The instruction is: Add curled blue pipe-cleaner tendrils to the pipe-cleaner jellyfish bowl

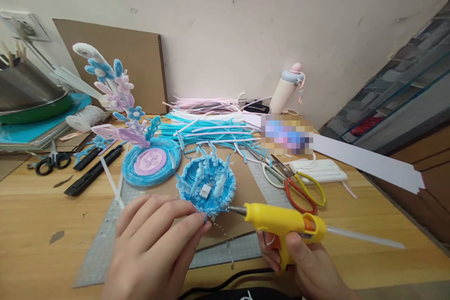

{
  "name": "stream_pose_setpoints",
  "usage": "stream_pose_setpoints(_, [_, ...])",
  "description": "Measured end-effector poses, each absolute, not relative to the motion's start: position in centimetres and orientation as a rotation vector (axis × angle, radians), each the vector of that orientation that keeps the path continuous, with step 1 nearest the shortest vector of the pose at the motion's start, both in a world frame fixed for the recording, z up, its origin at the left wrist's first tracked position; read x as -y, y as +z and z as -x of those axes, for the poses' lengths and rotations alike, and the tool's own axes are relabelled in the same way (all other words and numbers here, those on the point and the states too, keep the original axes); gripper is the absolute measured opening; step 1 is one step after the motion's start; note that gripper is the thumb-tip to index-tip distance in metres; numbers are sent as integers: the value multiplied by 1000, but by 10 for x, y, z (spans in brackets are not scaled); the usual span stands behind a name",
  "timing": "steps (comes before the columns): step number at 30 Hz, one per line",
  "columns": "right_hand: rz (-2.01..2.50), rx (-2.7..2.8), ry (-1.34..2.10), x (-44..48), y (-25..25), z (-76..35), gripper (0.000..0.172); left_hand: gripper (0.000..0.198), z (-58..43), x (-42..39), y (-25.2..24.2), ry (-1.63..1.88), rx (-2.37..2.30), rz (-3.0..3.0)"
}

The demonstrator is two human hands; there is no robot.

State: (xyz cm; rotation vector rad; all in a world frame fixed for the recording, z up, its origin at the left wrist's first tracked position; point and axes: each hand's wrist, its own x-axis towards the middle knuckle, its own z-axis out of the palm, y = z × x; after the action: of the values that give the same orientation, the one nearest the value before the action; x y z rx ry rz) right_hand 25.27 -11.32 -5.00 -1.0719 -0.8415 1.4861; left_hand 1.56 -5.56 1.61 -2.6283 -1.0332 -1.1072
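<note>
My right hand [305,258] is wrapped round the grip of a yellow glue gun [281,218], and a clear glue stick [365,236] sticks out of its back. The metal nozzle points left and meets the near right rim of a blue fuzzy bowl-shaped piece [191,168]. Inside that piece stand curly light-blue stalks, with a small white box [205,191] among them. At the near rim my left hand [158,234] is closed in a pinch on a blue pipe cleaner [205,218], mostly hidden by the fingers. A thin beaded strand [220,227] hangs toward me.
A blue and pink coiled base [130,168] with a flowered stem [116,89] stands at the left. Behind lie bundled pipe cleaners [211,129]. Scissors [298,192], a white flat device [319,170], a black cutter [93,171] and a bottle [284,91] surround the cardboard. A black cable [228,281] runs in front.
</note>
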Motion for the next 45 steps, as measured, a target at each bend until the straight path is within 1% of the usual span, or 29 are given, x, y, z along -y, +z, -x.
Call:
stream_pose_setpoints(8, [1040,779,1473,113,-48,-250,48,18,-16,57,14,-1154,1050,2621])
stream_pose_setpoints(20, [1062,853,1490,112,-48,-251,52,15,-16,56,15,-1145,1061,2613])
stream_pose_setpoints(29, [1079,897,1505,115,-48,-253,54,17,-17,53,14,-1107,1059,2622])
stream_pose_setpoints(37, [1096,866,1462,114,-42,-251,53,19,-15,53,16,-1061,1021,2647])
stream_pose_setpoints(45, [1108,766,1453,111,-43,-248,49,18,-15,54,17,-1100,1024,2642])
